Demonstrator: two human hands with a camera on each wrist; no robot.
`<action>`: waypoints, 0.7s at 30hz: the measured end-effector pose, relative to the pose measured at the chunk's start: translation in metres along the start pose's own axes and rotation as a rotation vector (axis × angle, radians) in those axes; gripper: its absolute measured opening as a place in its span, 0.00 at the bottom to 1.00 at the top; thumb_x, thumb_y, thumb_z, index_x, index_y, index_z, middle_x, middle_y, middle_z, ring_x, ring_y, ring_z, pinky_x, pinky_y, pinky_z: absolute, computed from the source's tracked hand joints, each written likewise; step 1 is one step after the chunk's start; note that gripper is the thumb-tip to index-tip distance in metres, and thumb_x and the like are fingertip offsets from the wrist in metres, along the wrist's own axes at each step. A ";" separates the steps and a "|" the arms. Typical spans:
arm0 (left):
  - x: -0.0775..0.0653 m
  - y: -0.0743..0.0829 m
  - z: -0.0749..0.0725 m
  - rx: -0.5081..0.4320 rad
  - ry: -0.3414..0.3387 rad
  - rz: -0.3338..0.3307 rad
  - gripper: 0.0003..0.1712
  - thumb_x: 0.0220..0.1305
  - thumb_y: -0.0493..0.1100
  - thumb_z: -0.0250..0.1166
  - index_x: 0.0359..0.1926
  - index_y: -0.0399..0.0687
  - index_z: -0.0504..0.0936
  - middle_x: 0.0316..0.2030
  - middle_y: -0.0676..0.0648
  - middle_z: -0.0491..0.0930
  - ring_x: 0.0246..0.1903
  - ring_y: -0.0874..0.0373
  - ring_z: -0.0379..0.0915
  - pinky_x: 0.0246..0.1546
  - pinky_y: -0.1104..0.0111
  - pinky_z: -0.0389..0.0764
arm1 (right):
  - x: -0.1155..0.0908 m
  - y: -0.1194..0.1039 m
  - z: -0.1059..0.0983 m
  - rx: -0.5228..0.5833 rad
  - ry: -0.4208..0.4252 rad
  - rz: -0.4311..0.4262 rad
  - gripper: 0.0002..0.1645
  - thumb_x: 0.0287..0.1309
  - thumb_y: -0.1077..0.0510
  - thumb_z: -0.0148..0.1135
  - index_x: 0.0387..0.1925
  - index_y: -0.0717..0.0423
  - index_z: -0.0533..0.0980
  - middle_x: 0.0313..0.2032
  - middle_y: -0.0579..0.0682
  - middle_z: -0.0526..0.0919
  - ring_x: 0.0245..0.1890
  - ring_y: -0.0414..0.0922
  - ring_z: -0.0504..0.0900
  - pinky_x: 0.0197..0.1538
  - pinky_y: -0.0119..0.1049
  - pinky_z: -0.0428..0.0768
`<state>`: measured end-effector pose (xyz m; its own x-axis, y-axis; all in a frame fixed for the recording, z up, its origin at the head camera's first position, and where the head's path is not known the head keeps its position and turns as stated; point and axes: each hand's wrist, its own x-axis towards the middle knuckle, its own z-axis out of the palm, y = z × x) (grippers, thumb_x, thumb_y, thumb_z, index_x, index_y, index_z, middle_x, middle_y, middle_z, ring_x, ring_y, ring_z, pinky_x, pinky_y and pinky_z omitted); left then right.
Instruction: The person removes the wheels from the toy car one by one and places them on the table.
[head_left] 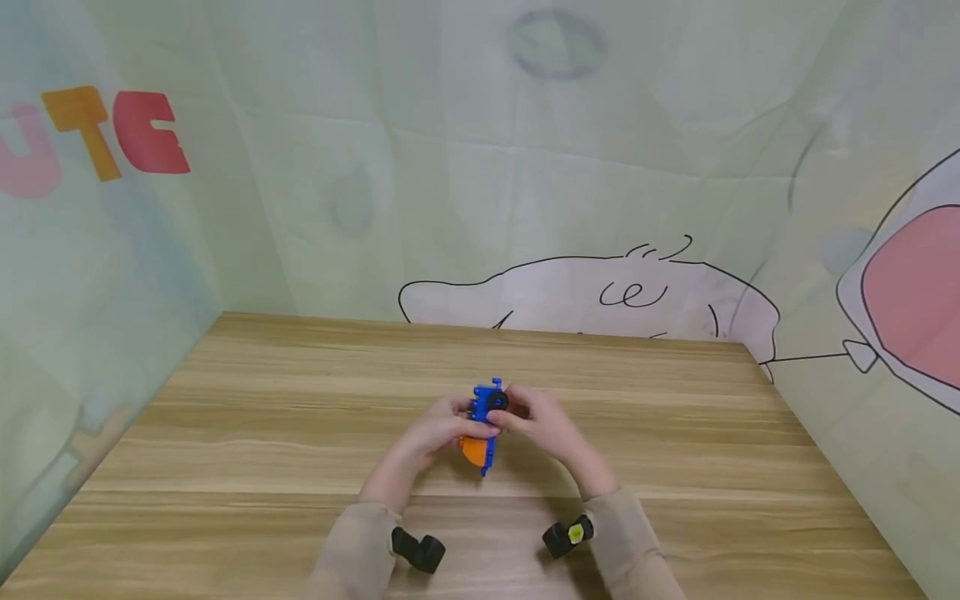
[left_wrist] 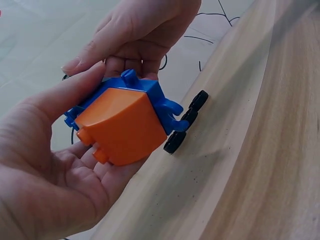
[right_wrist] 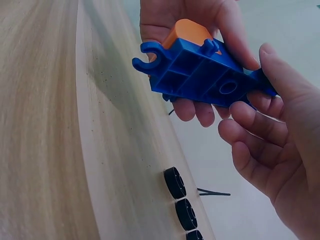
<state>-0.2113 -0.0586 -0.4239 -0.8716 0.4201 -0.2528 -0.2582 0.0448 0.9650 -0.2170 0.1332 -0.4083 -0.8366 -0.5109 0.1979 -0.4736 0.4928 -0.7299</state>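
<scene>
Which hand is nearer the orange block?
The left hand, fingers just beside the orange block; the right hand is at the far end of the blue base.

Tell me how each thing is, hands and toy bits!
Left hand: gripping blue base.
Right hand: pinching blue base's end.
Blue base: held up, underside facing the right wrist camera.
Orange block: fitted on blue base.
Three black wheels, wrist views: on tabletop.
Dark wheel, head view: against blue base; can't tell if attached.
</scene>
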 end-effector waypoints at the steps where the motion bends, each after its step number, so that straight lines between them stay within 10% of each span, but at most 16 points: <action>1: 0.000 0.000 0.000 0.002 0.000 -0.001 0.32 0.59 0.37 0.68 0.61 0.25 0.70 0.53 0.34 0.79 0.42 0.55 0.81 0.52 0.61 0.82 | 0.000 0.000 0.000 -0.001 -0.002 0.005 0.11 0.64 0.54 0.63 0.31 0.57 0.75 0.23 0.43 0.74 0.24 0.36 0.69 0.29 0.26 0.68; 21: 0.000 -0.001 0.002 0.011 -0.003 -0.003 0.30 0.59 0.38 0.69 0.59 0.28 0.71 0.50 0.37 0.82 0.41 0.56 0.81 0.53 0.61 0.81 | -0.001 0.008 0.003 0.134 -0.026 0.035 0.16 0.67 0.53 0.58 0.27 0.58 0.73 0.22 0.48 0.75 0.24 0.41 0.72 0.29 0.27 0.70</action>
<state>-0.2106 -0.0572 -0.4245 -0.8696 0.4222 -0.2559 -0.2565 0.0567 0.9649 -0.2195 0.1357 -0.4159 -0.8435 -0.5142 0.1553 -0.4023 0.4131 -0.8170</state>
